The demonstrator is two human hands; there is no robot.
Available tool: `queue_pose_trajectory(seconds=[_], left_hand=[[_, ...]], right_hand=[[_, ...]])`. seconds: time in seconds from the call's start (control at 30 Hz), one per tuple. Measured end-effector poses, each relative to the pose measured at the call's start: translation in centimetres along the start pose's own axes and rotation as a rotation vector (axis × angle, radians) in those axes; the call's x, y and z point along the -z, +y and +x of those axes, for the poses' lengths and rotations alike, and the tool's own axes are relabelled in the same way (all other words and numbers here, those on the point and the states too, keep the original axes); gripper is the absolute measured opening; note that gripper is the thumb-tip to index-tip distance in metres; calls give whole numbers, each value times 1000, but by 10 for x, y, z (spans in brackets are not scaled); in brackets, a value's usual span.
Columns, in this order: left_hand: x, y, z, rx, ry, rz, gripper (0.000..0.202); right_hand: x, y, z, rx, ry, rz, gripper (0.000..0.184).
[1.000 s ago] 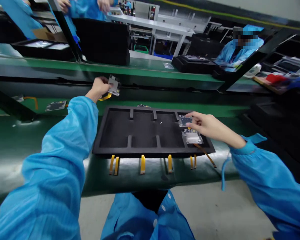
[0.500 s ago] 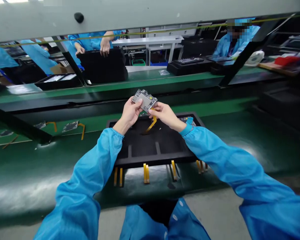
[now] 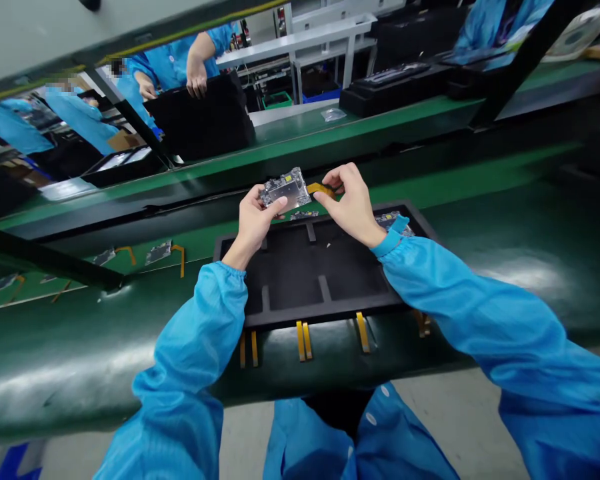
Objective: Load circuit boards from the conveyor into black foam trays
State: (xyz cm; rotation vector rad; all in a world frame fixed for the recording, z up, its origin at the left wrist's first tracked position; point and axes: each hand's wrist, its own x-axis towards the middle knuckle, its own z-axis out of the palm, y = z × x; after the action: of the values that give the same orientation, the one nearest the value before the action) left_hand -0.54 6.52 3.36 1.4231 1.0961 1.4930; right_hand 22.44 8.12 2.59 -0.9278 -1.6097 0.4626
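Note:
My left hand [image 3: 256, 215] grips a circuit board [image 3: 286, 192] by its left and lower edges, thumb across its silver shield. From the board's right side runs an orange flex cable [image 3: 321, 189], which my right hand [image 3: 349, 199] pinches between thumb and fingers. Both hands are raised over the far part of a black foam tray [image 3: 300, 267] with shallow dividers. More boards lie at the tray's far side, one below the held board and another board [image 3: 387, 217] partly behind my right wrist. Several loose flex cables [image 3: 304, 341] rest along the tray's near edge.
On the left of the green bench, several boards with flex cables [image 3: 159, 252] lie near a slanted black post [image 3: 80, 267]. A raised green shelf [image 3: 290, 133] runs across the back. Beyond it, a co-worker's hands hold a black foam stack [image 3: 200, 120].
The board has turned so its cable side faces right, and the cable now stretches sideways rather than hanging down. My right hand has moved up and right. The camera view has tilted.

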Motion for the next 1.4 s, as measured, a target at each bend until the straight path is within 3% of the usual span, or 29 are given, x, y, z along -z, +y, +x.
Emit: queue_pose_trajectory(seconds=[0.13,0.33,0.73,0.87,1.0,1.13,1.3,1.4], left_hand=[[-3,1,-4,-110,49,77,71],[-11,6,-13,-194,51,163,65],[-10,12,-18,-270,48,239,53],[-8,10,-16,-221,33,229,55],[-9,5,-15,-192,-18,190,59],[-15,1,-18,-144,-59,161,63],[-24,6,-27,-32,-214,35,70],[-26,11,-30,45,-236,9,66]], right_hand=[[2,-8,-5,80,-30,-127,29],[0,-14,-8,78,-31,4,16],[-6,-19,-8,-107,-67,237,39],[-6,-18,-6,-150,-91,326,57],[-5,-17,-5,-220,-131,409,63],[-4,-15,-4,-298,-146,512,63],[-3,-17,-3,-402,-138,593,59],[-4,-20,-4,-446,-148,641,53]])
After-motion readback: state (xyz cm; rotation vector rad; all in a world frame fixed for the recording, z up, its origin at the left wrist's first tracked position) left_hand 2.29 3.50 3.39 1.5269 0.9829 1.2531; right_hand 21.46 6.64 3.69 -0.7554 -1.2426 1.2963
